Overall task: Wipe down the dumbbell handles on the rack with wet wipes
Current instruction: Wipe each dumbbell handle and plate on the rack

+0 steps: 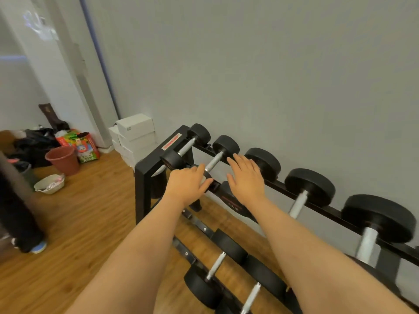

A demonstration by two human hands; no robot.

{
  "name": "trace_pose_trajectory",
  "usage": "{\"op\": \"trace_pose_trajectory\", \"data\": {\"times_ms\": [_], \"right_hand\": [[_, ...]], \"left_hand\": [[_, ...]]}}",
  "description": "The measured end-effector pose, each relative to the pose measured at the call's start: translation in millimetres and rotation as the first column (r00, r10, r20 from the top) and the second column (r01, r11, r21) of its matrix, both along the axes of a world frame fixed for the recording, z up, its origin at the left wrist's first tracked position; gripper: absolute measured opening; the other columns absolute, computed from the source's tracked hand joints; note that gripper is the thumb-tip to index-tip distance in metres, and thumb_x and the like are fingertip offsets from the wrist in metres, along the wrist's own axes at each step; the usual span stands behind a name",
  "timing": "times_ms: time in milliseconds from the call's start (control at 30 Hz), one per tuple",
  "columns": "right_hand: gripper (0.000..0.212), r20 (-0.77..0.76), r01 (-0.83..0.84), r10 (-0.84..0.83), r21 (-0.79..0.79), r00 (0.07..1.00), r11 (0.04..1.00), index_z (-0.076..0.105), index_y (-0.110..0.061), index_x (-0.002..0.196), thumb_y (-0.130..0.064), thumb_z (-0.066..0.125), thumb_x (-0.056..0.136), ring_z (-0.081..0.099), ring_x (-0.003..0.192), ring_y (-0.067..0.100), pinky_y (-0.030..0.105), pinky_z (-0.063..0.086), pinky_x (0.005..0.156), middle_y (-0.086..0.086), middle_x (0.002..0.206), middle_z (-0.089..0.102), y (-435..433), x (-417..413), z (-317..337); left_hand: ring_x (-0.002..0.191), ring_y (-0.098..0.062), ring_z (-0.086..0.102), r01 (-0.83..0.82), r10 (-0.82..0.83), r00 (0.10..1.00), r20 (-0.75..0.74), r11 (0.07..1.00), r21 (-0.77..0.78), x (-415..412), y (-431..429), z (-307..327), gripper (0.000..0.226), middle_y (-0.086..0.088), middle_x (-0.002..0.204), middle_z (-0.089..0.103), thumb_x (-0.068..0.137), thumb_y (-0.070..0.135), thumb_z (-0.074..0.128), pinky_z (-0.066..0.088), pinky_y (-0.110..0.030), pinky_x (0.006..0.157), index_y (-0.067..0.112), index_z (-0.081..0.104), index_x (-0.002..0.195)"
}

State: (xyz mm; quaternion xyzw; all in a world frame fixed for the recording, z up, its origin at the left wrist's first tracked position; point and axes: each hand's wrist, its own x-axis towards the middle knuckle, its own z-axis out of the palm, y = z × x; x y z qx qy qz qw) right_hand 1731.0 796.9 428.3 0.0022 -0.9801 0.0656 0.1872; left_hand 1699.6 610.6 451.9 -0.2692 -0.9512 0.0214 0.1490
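Note:
A black dumbbell rack (145,168) stands against the grey wall with several black dumbbells on its top rail. My left hand (187,185) rests on the near head of the second dumbbell, its steel handle (214,160) just beyond my fingertips. A small pale thing, maybe a wet wipe (202,180), shows under my fingers. My right hand (246,177) hovers flat with fingers spread over the third dumbbell, hiding its handle. More dumbbells lie on the lower rail (216,266).
White boxes (136,132) are stacked at the rack's left end. On the wooden floor to the left stand a brown bucket (63,159), a white basket (49,183), bags and a person's dark leg (18,211).

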Motion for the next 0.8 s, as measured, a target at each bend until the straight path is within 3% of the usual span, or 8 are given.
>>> {"op": "trace_pose_trajectory", "data": {"times_ms": [200, 433, 567, 800], "right_hand": [[0.051, 0.029, -0.037, 0.039, -0.050, 0.999, 0.998, 0.030, -0.017, 0.151, -0.034, 0.038, 0.104, 0.017, 0.149, 0.019, 0.037, 0.007, 0.121, 0.005, 0.159, 0.028, -97.4, -78.4, -9.2], [0.052, 0.041, -0.090, 0.092, -0.055, 0.995, 0.994, 0.029, -0.016, 0.151, -0.033, 0.039, 0.103, 0.017, 0.149, 0.019, 0.038, 0.012, 0.123, 0.005, 0.159, 0.028, -166.1, -176.3, -18.1], [0.052, 0.017, -0.110, 0.111, -0.049, 0.994, 0.993, 0.031, -0.016, 0.151, -0.033, 0.040, 0.103, 0.013, 0.150, 0.020, 0.036, -0.001, 0.119, 0.005, 0.160, 0.025, -204.9, -243.1, -30.6], [0.052, 0.070, -0.134, 0.134, -0.006, 0.989, 0.991, 0.031, -0.016, 0.152, -0.035, 0.036, 0.103, 0.007, 0.151, 0.022, 0.040, -0.003, 0.121, 0.005, 0.162, 0.020, -250.1, -374.8, -38.5]], "left_hand": [[0.077, -0.013, 0.058, 0.022, -0.022, 1.000, 0.004, 1.000, -0.020, -75.6, -89.9, -0.9, 0.043, 0.004, 0.096, 0.063, 0.101, 0.055, 0.030, 0.028, -0.026, 0.055, 0.019, 0.047, 0.118], [0.087, -0.017, 0.064, -0.042, 0.043, 0.998, 0.035, 0.999, -0.031, -158.8, -171.8, -24.0, 0.046, 0.001, 0.102, 0.064, 0.101, 0.056, 0.029, 0.045, -0.029, 0.062, 0.019, 0.046, 0.122], [0.091, -0.019, 0.064, -0.027, 0.029, 0.999, 0.032, 0.999, -0.042, -217.0, -202.2, -27.8, 0.048, -0.001, 0.109, 0.065, 0.101, 0.054, 0.030, 0.045, -0.030, 0.064, 0.017, 0.044, 0.129], [0.093, -0.020, 0.064, -0.051, 0.054, 0.998, 0.031, 0.996, -0.073, -356.9, -239.4, -23.7, 0.045, -0.001, 0.109, 0.065, 0.102, 0.054, 0.029, 0.036, -0.029, 0.062, 0.017, 0.046, 0.122]]}}
